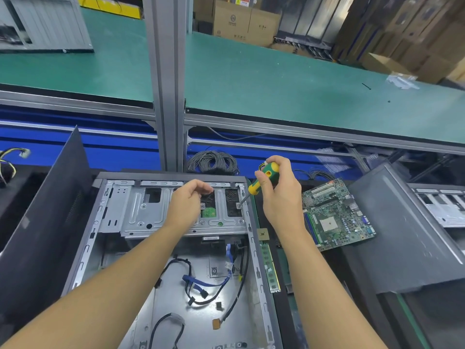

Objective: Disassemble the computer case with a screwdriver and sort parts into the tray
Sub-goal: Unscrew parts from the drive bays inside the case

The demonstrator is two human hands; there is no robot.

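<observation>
- The right hand (274,190) grips the screwdriver (254,185) by the handle, pressing the tip on a screw (239,204) at the right edge of the drive cage (141,212), in the computer case (253,248).
- The left hand (188,201) lies curled on the cage, perhaps to steady it; whether it holds something is unclear.
- The screwdriver leans: handle up-right, tip down-left.

The place is an electronics workshop on a factory floor. A grey aluminium post (166,71) rises mid-frame, and a long workbench (276,79) topped with green matting runs to both sides of it. Stacked cardboard cartons (245,21) stand behind the post, to its right. An opened computer case (151,176) lies in front of the post. A coil of grey cable (212,161) sits just right of the post's foot, and a bare motherboard (337,215) lies farther right.
</observation>
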